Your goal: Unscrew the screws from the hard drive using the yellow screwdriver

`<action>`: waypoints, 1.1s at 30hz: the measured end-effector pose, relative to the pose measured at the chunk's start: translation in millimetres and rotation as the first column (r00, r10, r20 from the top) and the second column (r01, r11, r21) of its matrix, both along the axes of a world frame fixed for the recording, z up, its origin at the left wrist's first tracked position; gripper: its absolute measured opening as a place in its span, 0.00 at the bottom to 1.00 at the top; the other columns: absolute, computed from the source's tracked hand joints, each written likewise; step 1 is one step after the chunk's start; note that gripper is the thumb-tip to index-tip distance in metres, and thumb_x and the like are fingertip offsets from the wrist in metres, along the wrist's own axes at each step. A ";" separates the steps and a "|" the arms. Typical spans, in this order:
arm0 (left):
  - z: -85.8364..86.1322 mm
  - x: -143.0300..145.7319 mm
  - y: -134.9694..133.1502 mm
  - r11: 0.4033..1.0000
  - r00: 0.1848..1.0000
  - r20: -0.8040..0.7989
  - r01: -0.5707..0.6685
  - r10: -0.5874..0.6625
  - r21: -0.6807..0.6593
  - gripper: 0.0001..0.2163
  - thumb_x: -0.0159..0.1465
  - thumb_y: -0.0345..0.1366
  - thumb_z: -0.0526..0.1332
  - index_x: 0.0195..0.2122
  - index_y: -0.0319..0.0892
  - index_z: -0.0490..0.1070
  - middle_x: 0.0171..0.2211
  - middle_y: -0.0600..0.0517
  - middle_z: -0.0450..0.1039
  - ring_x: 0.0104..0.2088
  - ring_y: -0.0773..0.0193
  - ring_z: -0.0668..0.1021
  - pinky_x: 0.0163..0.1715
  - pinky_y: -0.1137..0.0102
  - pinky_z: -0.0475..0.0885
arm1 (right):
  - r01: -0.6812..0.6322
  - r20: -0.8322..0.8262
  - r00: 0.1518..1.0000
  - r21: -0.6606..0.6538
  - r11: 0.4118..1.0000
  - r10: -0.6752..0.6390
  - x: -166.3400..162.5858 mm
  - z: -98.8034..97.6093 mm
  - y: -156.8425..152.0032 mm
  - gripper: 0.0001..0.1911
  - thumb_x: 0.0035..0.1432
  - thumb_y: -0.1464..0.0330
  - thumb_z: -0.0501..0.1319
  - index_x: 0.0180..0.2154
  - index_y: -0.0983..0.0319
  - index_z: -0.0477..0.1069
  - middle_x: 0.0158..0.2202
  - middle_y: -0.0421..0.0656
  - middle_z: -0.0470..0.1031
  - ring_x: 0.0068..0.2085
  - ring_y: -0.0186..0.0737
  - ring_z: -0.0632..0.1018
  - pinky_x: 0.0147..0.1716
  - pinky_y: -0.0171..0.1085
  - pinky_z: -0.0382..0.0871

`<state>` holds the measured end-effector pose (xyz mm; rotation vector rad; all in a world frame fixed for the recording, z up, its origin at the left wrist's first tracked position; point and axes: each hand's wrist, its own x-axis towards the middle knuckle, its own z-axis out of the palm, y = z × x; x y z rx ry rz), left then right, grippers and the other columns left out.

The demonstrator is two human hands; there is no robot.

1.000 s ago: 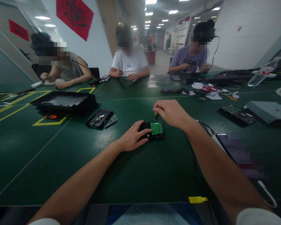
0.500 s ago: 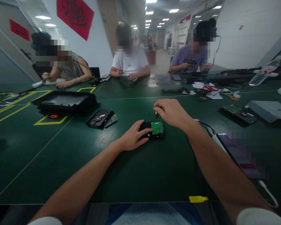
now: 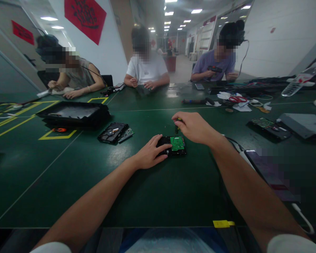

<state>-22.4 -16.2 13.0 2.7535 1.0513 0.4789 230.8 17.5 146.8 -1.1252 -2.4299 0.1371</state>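
A black hard drive with a green circuit board facing up lies on the green table in front of me. My left hand rests over its left end, fingers spread, index finger reaching across to the board and thumb along the near edge. Above the board's far side, my right hand is closed around a yellow-and-black screwdriver. The screwdriver points down at the board; whether its tip touches a screw is too small to tell.
Left of the drive lie another black drive casing and a loose circuit board, with black trays beyond. On the right are a phone, another hard drive and a grey metal box. Three people sit across the table.
My right hand has shifted very slightly with the screwdriver, still above the board. My left hand stays on the drive, and the whole view has moved a little.
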 end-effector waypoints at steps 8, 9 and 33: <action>-0.9 -0.7 -0.2 1.000 1.000 0.007 -0.005 0.005 -0.005 0.25 0.76 0.46 0.58 0.73 0.54 0.62 0.77 0.43 0.45 0.76 0.37 0.52 0.71 0.37 0.57 | -0.006 0.010 1.000 0.007 1.000 0.006 -0.1 0.1 -0.2 0.12 0.71 0.73 0.55 0.47 0.61 0.78 0.48 0.49 0.82 0.50 0.48 0.79 0.53 0.43 0.68; -0.7 -0.7 -0.2 1.000 1.000 0.005 -0.004 0.004 -0.005 0.25 0.76 0.46 0.58 0.73 0.54 0.62 0.77 0.43 0.45 0.76 0.37 0.52 0.71 0.37 0.57 | -0.010 0.004 1.000 0.014 1.000 0.010 -1.1 -0.4 -0.1 0.11 0.72 0.72 0.56 0.46 0.61 0.78 0.47 0.49 0.82 0.50 0.48 0.79 0.53 0.43 0.68; 0.1 0.6 -1.4 1.000 1.000 -0.018 -0.016 0.016 0.010 0.25 0.76 0.45 0.58 0.72 0.51 0.64 0.77 0.40 0.42 0.76 0.37 0.52 0.72 0.41 0.56 | 0.123 -0.019 0.992 0.072 0.990 -0.122 -2.8 -1.1 2.0 0.11 0.72 0.61 0.64 0.45 0.61 0.81 0.43 0.50 0.81 0.48 0.51 0.79 0.49 0.44 0.68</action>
